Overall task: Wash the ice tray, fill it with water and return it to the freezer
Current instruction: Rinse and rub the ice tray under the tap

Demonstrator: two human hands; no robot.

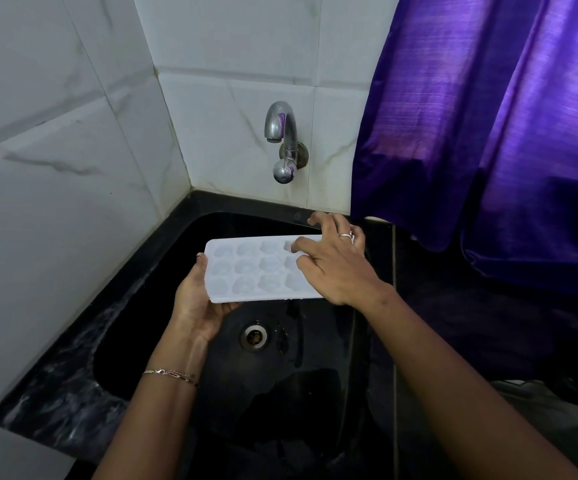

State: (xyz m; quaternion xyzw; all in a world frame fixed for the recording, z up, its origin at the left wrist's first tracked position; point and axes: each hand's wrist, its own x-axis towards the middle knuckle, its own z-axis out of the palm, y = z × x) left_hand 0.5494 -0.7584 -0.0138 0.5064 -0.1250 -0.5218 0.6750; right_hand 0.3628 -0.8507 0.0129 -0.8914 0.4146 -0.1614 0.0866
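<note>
A white ice tray with rounded moulds is held level over the black sink, cavities facing up. My left hand supports its left end from underneath, thumb on the rim. My right hand lies on top of the tray's right end, fingers spread over the moulds and a ring on one finger. A chrome tap sticks out of the tiled wall above the tray, and no water runs from it.
The sink drain sits below the tray. White marble-look tiles cover the left and back walls. A purple curtain hangs at the right, down to the black counter. A wet black ledge runs along the left.
</note>
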